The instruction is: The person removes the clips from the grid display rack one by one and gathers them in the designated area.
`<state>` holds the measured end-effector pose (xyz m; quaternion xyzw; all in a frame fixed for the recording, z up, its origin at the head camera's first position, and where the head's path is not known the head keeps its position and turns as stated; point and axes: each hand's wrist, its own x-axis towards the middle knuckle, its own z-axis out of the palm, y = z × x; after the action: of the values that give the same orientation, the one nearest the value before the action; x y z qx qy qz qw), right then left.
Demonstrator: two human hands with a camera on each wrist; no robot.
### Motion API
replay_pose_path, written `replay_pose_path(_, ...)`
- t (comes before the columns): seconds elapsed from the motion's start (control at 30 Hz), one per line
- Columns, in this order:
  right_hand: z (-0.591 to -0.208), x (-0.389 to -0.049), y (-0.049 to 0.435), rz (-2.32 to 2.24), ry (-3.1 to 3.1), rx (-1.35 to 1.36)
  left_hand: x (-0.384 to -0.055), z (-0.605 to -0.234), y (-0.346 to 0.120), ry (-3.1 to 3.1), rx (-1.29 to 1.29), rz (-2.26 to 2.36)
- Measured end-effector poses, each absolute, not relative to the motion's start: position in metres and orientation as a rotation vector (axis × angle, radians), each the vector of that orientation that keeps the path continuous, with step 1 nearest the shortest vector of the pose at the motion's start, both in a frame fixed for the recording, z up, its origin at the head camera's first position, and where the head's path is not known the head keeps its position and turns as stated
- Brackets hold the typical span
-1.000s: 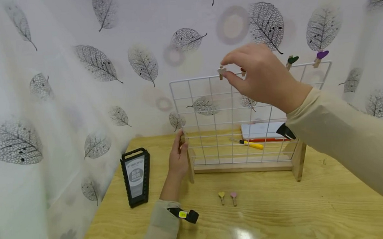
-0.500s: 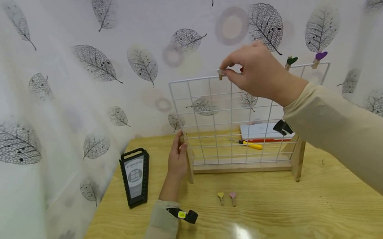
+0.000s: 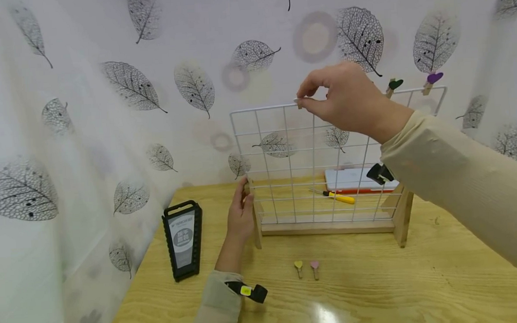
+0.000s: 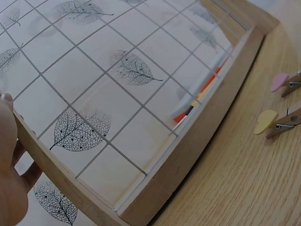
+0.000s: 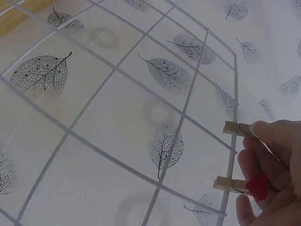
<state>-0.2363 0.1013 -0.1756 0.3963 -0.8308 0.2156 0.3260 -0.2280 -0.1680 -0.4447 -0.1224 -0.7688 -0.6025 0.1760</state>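
Observation:
My right hand point(image 3: 347, 98) pinches a small wooden clothespin point(image 5: 231, 127) between thumb and forefinger. Its wooden tips straddle the top wire of a white wire grid point(image 3: 260, 108), and the fingers hide most of it in the head view. Just beside it, a clothespin with a red heart point(image 5: 257, 187) clips the same wire under the other fingers. My left hand point(image 3: 240, 218) grips the left wooden side post point(image 4: 59, 172) of the stand, with fingers behind and thumb in front. Clothespins with a green heart point(image 3: 396, 84) and a purple heart point(image 3: 435, 78) sit further right on the wire.
A yellow-heart clothespin point(image 3: 298, 265) and a pink-heart clothespin point(image 3: 314, 265) lie on the table before the stand. Behind the grid are a yellow-handled screwdriver point(image 3: 341, 197) and a pale flat box point(image 3: 347, 178). A black-framed case point(image 3: 183, 241) lies at left.
My right thumb and forefinger have drawn closer together on the clothespin, covering its white heart more. It stays at the same spot on the wire. My left hand has not moved.

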Motion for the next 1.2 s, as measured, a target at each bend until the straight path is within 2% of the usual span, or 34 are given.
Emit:
replay_pose_path(0.83,-0.1776,-0.2366,0.0990,0.589,-2.245,1.038,-0.2235,-0.4434,-0.1683,-2.198,-0.351,-1.680)
replay_pose_path(1.2,-0.1763,-0.2328,0.0964,0.661,-2.316,0.928,-0.2247,-0.4435,-0.1691,-2.221,-0.335,-1.669)
